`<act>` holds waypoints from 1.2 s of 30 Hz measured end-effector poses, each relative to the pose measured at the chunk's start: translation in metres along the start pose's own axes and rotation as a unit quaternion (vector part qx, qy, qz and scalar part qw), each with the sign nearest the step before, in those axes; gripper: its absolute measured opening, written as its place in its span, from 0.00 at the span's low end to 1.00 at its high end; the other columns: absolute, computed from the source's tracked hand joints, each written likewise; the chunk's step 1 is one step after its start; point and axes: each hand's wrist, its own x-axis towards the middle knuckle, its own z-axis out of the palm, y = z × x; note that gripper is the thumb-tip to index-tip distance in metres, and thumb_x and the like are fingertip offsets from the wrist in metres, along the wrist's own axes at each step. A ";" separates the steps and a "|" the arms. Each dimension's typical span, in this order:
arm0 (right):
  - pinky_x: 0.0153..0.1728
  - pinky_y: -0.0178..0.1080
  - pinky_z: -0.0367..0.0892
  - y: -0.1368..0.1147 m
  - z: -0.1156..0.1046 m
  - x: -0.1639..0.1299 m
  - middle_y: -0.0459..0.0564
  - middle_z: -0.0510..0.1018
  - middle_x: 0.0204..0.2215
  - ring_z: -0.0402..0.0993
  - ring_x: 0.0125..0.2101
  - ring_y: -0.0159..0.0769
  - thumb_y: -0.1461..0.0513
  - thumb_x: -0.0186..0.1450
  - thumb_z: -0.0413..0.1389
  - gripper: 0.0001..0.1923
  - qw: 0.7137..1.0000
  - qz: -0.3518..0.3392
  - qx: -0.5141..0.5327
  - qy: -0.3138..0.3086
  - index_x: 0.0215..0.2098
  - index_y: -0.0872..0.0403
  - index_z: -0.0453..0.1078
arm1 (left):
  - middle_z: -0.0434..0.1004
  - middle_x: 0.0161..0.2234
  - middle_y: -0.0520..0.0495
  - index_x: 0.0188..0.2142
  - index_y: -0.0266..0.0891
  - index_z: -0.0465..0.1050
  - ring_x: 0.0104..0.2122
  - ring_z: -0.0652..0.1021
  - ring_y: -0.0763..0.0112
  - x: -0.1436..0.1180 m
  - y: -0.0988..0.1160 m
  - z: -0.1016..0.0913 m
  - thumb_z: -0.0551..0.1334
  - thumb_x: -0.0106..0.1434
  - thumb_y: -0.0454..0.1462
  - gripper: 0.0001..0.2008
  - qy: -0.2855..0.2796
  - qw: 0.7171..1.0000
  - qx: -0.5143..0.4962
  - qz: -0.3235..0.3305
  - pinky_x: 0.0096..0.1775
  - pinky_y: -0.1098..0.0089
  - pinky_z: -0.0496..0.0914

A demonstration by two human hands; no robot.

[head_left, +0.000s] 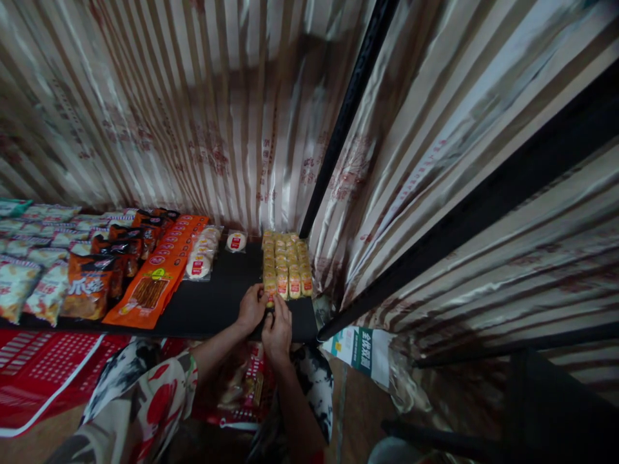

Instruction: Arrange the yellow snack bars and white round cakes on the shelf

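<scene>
Left hand [252, 309] and right hand [277, 332] meet low on the shelf's right end, fingers bent narrow about one yellow-wrapped snack [271, 300]; I cannot tell from my feed whether either grips it or only presses. Striped plastic sheeting [217, 129] rises behind the black shelf [222, 283]. Below the front edge, toward the left, I see a red basket [46, 364]. A long orange packet of stick snacks [155, 277] runs back from that edge; a lone round white packet [236, 242] lies near the back edge. Yellow packets [289, 258] fill close columns by the right end, the touched snack at the block's near-left corner. I judge that too hard a push could buckle the columns, while slick wrapping and a loose pinch could let the snack slide frontward.
</scene>
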 end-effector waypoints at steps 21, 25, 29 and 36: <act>0.50 0.47 0.60 0.016 0.007 0.000 0.61 0.65 0.54 0.60 0.54 0.42 0.66 0.62 0.42 0.24 0.999 -0.027 -0.037 -0.005 0.56 0.59 0.61 | 0.69 0.36 0.48 0.43 0.37 0.67 0.32 0.72 0.72 0.002 -0.004 0.000 0.58 0.57 0.32 0.13 0.014 0.999 -0.003 0.040 0.38 0.71 0.67; 0.49 0.47 0.60 0.015 0.007 0.000 0.60 0.66 0.53 0.60 0.53 0.42 0.67 0.61 0.43 0.25 0.998 -0.030 -0.047 -0.008 0.57 0.58 0.61 | 0.68 0.35 0.48 0.44 0.37 0.67 0.34 0.72 0.70 0.004 -0.006 0.001 0.58 0.56 0.32 0.14 0.011 0.999 -0.002 0.051 0.39 0.70 0.67; 0.49 0.47 0.60 0.009 0.006 0.000 0.60 0.65 0.53 0.60 0.52 0.43 0.67 0.60 0.44 0.24 0.999 -0.010 -0.052 0.006 0.55 0.57 0.63 | 0.68 0.35 0.48 0.44 0.38 0.66 0.34 0.72 0.70 0.002 -0.006 -0.001 0.59 0.56 0.33 0.14 0.014 0.999 -0.010 0.045 0.40 0.70 0.68; 0.47 0.47 0.61 0.009 0.009 -0.001 0.59 0.66 0.50 0.61 0.50 0.43 0.68 0.59 0.44 0.25 0.998 -0.002 -0.057 0.018 0.55 0.56 0.62 | 0.68 0.33 0.49 0.41 0.37 0.67 0.33 0.72 0.71 0.000 -0.004 -0.001 0.57 0.58 0.34 0.10 0.021 0.998 0.008 0.053 0.38 0.71 0.67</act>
